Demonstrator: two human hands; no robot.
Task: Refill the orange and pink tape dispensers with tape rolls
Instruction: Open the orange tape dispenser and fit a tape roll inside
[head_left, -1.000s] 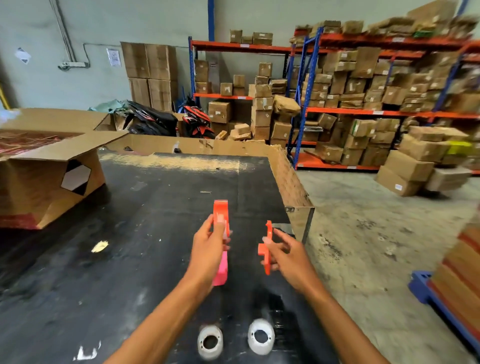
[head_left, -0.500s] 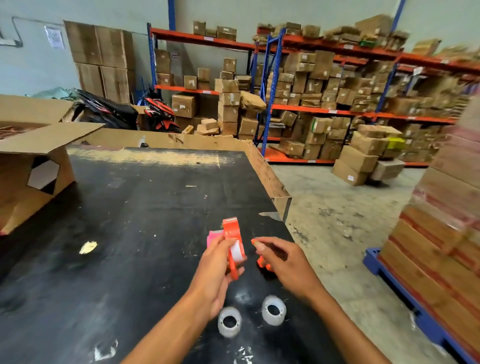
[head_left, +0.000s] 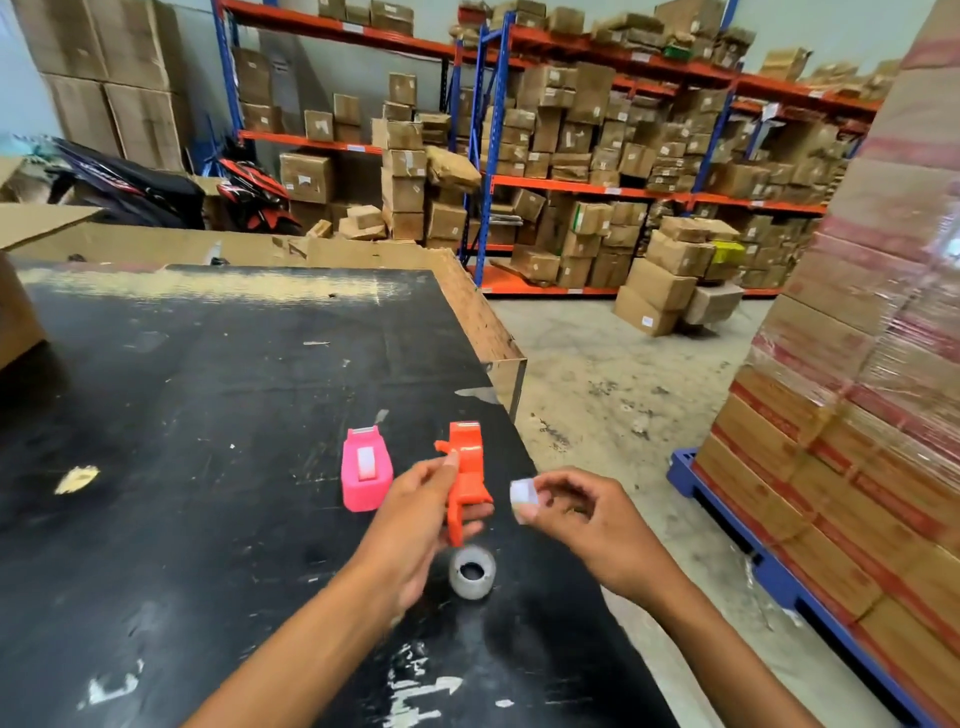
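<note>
The pink tape dispenser stands on the black table, a white roll showing in its slot. To its right my left hand holds the orange tape dispenser just above the table. My right hand pinches a small white tape roll beside the orange dispenser, close to the table's right edge. Another clear tape roll lies flat on the table directly below the orange dispenser, between my wrists.
The table's right edge drops to a concrete floor. A wrapped stack of cartons on a blue pallet stands close on the right. An open cardboard box sits at the table's far left. Shelving with boxes fills the background.
The pink dispenser now stands alone on the table. My right hand has picked up one of the two tape rolls and lifted it beside the orange dispenser. The camera has turned right.
</note>
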